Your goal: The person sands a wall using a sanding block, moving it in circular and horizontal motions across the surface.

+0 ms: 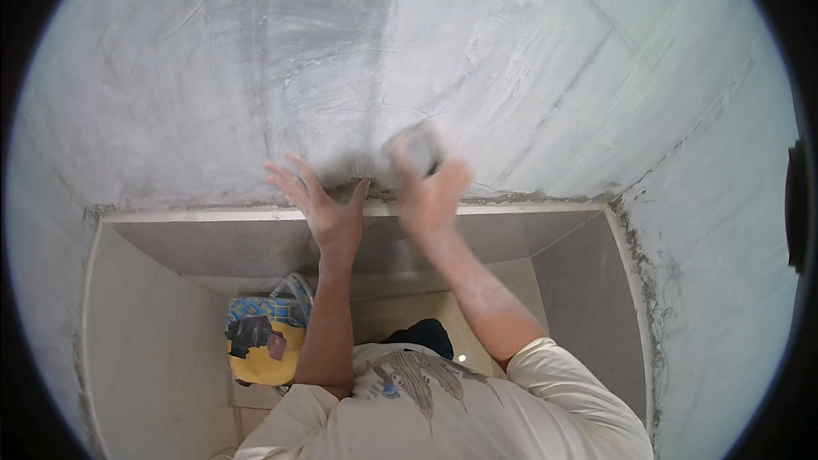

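Observation:
A grey plastered wall (319,76) with smears and streaks fills the upper part of the view. My left hand (326,204) has its fingers spread near the wall's lower edge and holds nothing. To its right, my right hand (431,191) grips a grey, flat block-like tool (415,144), blurred, close against the wall. What kind of tool it is I cannot tell. Below both hands, a light trim edge (511,209) runs along the top of grey tiles (223,246), with rough plaster bordering it.
A yellow and blue patterned bag or container (265,358) with dark patches stands on the tiled floor (390,313) at lower left. Side walls rise at left and right (709,249). A dark object (795,204) shows at the far right rim.

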Tool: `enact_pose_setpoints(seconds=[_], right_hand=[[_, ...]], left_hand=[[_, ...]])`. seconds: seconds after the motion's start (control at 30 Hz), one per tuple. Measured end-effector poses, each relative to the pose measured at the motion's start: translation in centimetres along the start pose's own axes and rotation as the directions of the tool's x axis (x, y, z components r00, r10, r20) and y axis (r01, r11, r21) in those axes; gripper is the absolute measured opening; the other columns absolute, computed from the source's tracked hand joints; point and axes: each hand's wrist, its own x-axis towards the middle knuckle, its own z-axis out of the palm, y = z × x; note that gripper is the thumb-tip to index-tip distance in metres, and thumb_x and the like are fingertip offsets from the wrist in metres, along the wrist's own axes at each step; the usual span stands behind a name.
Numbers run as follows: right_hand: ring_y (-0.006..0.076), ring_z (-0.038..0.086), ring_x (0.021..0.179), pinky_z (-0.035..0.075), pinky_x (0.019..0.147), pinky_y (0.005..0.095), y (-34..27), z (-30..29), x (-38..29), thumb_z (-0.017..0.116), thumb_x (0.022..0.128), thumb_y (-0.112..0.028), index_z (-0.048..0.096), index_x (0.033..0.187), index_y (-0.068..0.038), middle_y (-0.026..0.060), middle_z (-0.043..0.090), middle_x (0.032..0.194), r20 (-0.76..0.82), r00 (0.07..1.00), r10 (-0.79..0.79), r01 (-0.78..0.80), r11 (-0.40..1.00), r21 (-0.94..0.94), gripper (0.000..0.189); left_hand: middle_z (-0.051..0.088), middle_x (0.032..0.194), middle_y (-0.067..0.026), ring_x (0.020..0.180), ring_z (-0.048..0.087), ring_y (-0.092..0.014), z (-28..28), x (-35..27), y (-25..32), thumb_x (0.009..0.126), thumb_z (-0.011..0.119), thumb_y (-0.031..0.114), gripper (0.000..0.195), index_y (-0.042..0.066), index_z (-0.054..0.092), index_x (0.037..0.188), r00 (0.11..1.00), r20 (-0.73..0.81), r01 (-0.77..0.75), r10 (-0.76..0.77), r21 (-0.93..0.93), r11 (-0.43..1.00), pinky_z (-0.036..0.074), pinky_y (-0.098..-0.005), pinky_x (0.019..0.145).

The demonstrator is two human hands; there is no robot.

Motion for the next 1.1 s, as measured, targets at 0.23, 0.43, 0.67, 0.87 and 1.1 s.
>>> enact_pose_setpoints(seconds=[0.23,0.43,0.67,0.87,1.1], right_hand=[[0.0368,0.047,0.104,0.037,0.095,0.0503,1.7,-5.0,7.0,0.067,0.093,-0.005,0.069,0.146,-0.027,0.0213,0.054,0.128,-0.268,0.963,-0.033,-0.005,0.99,-0.143,0.057],[0.0344,0.047,0.11,0.039,0.098,0.0486,0.6,-3.1,5.4,0.075,0.089,-0.008,0.07,0.145,-0.024,0.0225,0.054,0.138,-0.262,0.962,0.074,-0.106,0.988,-0.11,0.059],[0.0373,0.051,0.106,0.038,0.096,0.0527,1.2,-3.3,3.0,0.071,0.095,-0.015,0.073,0.138,-0.025,0.0217,0.053,0.139,0.066,0.979,-0.192,0.199,0.971,-0.134,0.044],[0.0396,0.049,0.105,0.035,0.099,0.0509,1.7,-7.5,10.3,0.071,0.092,-0.012,0.069,0.146,-0.025,0.0305,0.054,0.137,-0.388,0.92,0.056,-0.139,0.972,-0.191,0.056],[0.0356,0.055,0.114,0.044,0.086,0.0537,0.9,-0.9,-0.8,0.066,0.093,-0.008,0.074,0.137,-0.037,0.0161,0.057,0.147,0.09,0.932,-0.351,0.362,0.91,-0.203,0.053]], left_hand=[[-0.015,0.176,-0.0313,0.162,-0.011,-0.054,-0.8,0.1,-0.3,0.08,0.094,0.018,0.133,0.014,0.001,0.174,1.0,-0.009,-0.022,0.022,0.026,0.999,0.009,-0.0643,0.13],[-0.014,0.176,-0.0318,0.162,-0.01,-0.054,-0.8,0.2,-0.1,0.08,0.094,0.017,0.132,0.012,0.001,0.174,1.0,-0.005,-0.006,0.006,-0.003,1.0,0.009,-0.0646,0.131],[-0.014,0.176,-0.0313,0.162,-0.009,-0.054,-0.6,0.5,-0.1,0.079,0.094,0.017,0.133,0.013,0.001,0.174,1.0,0.007,0.02,-0.02,0.042,0.999,0.011,-0.0646,0.13],[-0.014,0.176,-0.03,0.162,-0.008,-0.054,-1.0,0.3,0.0,0.079,0.094,0.016,0.133,0.015,0.001,0.174,1.0,-0.026,-0.01,0.011,0.05,0.999,0.012,-0.0642,0.131],[-0.014,0.176,-0.0298,0.163,-0.008,-0.053,-0.2,-0.1,0.5,0.078,0.094,0.015,0.133,0.016,0.002,0.174,0.999,-0.022,-0.025,0.025,-0.007,1.0,0.012,-0.0633,0.131]])
